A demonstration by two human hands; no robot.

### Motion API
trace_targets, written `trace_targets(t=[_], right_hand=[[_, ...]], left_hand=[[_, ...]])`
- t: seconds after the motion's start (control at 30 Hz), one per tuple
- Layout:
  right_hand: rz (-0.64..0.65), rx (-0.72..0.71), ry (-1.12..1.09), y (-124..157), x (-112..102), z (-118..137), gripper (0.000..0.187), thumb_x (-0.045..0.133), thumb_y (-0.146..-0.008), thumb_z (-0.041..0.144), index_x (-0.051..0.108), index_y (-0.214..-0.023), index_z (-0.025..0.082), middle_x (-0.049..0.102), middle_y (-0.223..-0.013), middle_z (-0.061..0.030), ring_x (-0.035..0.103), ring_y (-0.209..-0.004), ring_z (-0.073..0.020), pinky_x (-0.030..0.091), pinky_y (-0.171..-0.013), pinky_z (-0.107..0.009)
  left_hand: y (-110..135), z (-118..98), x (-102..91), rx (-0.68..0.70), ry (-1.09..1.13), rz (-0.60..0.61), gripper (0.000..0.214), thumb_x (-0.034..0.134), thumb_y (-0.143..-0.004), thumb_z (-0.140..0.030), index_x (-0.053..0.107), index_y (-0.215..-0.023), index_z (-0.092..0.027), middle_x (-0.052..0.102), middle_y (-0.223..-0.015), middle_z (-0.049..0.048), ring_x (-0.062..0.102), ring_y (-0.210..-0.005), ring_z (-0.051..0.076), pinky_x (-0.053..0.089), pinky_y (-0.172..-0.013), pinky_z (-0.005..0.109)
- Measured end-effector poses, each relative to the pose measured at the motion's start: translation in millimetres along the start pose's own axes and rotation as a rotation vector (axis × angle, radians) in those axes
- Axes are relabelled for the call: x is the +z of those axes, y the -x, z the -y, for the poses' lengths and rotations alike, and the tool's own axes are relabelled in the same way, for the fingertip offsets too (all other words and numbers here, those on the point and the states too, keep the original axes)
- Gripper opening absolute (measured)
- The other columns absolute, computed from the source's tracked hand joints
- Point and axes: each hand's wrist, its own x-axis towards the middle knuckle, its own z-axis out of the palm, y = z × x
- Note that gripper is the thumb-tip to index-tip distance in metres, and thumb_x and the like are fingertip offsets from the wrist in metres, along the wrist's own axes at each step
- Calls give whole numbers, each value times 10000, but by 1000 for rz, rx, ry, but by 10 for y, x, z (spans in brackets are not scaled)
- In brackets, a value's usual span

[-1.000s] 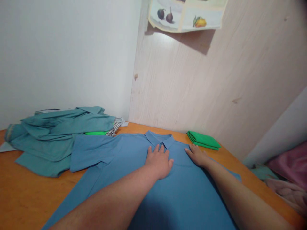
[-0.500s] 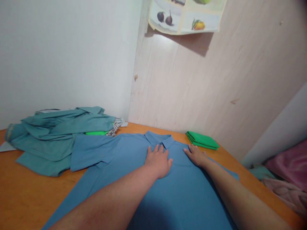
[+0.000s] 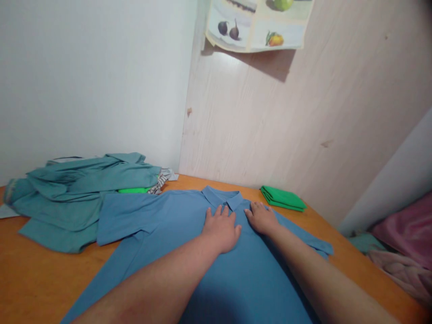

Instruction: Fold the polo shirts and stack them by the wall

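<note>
- Left hand (image 3: 221, 227) rests palm down on the blue shirt (image 3: 249, 274), just below the collar (image 3: 222, 195), with fingers spread wide and gripping nothing.
- Right hand (image 3: 261, 218) lies palm down on the shirt too, near the left one at its 3 o'clock; its fingers are stretched out, slightly apart, closed on nothing.
- Blue shirt is spread front up on the orange table (image 3: 30, 279); from its middle, the collar sits at 12 o'clock, and the lower part runs out of view towards 6.
- One sleeve (image 3: 128, 213) points to 10 o'clock, creased near the armpit; the other sleeve (image 3: 317, 243) points to 2, seen past the right forearm.
- By its look, the shirt should be light, soft and limp, hard to damage but quick to wrinkle; the collar is probably its stiffest part.
- Good holds seem to be the shoulders beside the collar, or the sleeve ends, pinched at two places so the cloth sags less.
- Green folded cloth (image 3: 282, 198) lies at 1 o'clock, just beyond the shoulder.
- Rumpled pile of teal clothes (image 3: 77, 189) lies at 10 o'clock, beyond the sleeve.
- Fruit poster (image 3: 254, 27) hangs at 12; pink cloth (image 3: 408, 225) shows near 3, past the table's edge.
</note>
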Motion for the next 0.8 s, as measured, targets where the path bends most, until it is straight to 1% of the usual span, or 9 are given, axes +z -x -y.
trace_targets(t=[0.07,0.13,0.2,0.33,0.47,0.63,0.73,0.8], right_hand=[[6,-43,-9,39,9,108,650,223,-1013,483,377,-1512,98,307,-1609,-167,238,-1494,-297,201,-1177,-504],[15,-69,-18,71,28,185,642,210,-1018,467,351,-1530,107,294,-1618,-150,234,-1498,-285,221,-1175,-477],[18,-71,-29,89,47,214,652,198,-1021,470,319,-1546,102,280,-1623,-148,215,-1505,-287,213,-1180,-476],[38,-61,-43,88,49,183,667,197,-1024,488,275,-1566,107,239,-1638,-137,173,-1517,-281,182,-1194,-473],[54,-68,-46,81,31,164,665,200,-1024,496,282,-1566,121,227,-1642,-130,174,-1517,-283,176,-1196,-471],[45,-46,-55,94,19,205,660,227,-1021,475,291,-1557,96,231,-1638,-151,186,-1512,-304,202,-1187,-499],[34,-29,-65,133,9,263,640,233,-1016,438,315,-1542,84,249,-1630,-165,219,-1502,-314,245,-1172,-505],[37,-24,-73,183,4,308,620,237,-1012,406,339,-1530,82,278,-1618,-174,253,-1490,-318,286,-1155,-499]], left_hand=[[3,-5,-7,-3,-5,-2,580,331,-952,-541,511,-1412,-238,418,-1553,135,321,-1448,361,240,-1122,670],[8,-11,-14,-5,-8,-2,584,334,-952,-535,496,-1429,-241,421,-1551,133,325,-1447,361,242,-1121,669],[11,-16,-20,-4,-8,-4,585,331,-953,-535,492,-1433,-242,424,-1550,133,329,-1444,362,245,-1118,671],[7,-13,-15,-7,-4,3,580,341,-950,-543,491,-1429,-253,415,-1557,127,319,-1450,358,234,-1123,672],[-7,1,6,-4,7,8,581,341,-952,-550,484,-1434,-259,404,-1562,132,311,-1453,358,223,-1125,672],[2,11,25,-2,18,-7,557,343,-953,-555,498,-1403,-266,411,-1555,125,315,-1446,347,229,-1127,658],[18,9,17,-17,25,-39,549,378,-940,-545,510,-1360,-217,418,-1539,145,340,-1424,344,254,-1128,630],[26,3,0,-35,27,-80,521,414,-929,-516,521,-1317,-186,479,-1469,165,397,-1370,346,297,-1110,599]])
